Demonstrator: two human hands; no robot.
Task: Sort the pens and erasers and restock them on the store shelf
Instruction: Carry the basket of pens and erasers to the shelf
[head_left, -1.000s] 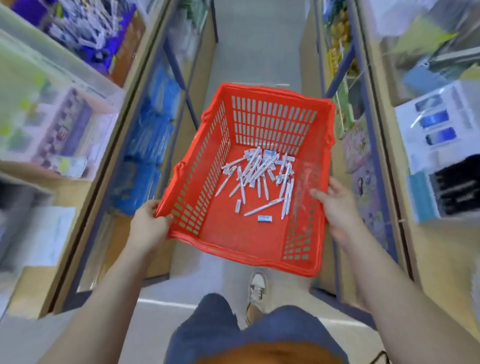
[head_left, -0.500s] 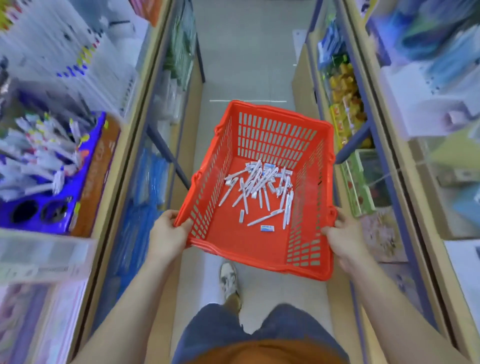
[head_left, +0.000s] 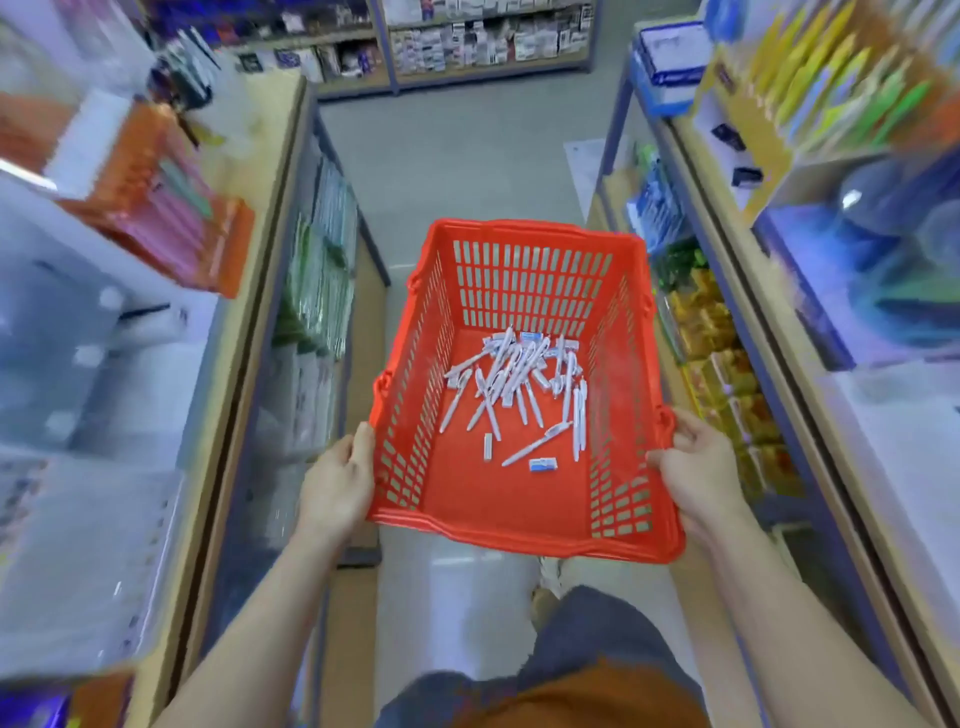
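Basket (head_left: 519, 530): red, slatted, held above the floor (head_left: 457, 156) between two shelves (head_left: 260, 270).
Left hand (head_left: 337, 483): grips the basket's left rim near the near corner.
Right hand (head_left: 698, 467): fingers curled over the right rim.
Pens (head_left: 511, 374): white, heaped loose in the basket, toward its far wall.
Eraser (head_left: 542, 464): small blue-and-white block, probably an eraser, just beside the heap's near edge.
Shelves: stocked, blurred.
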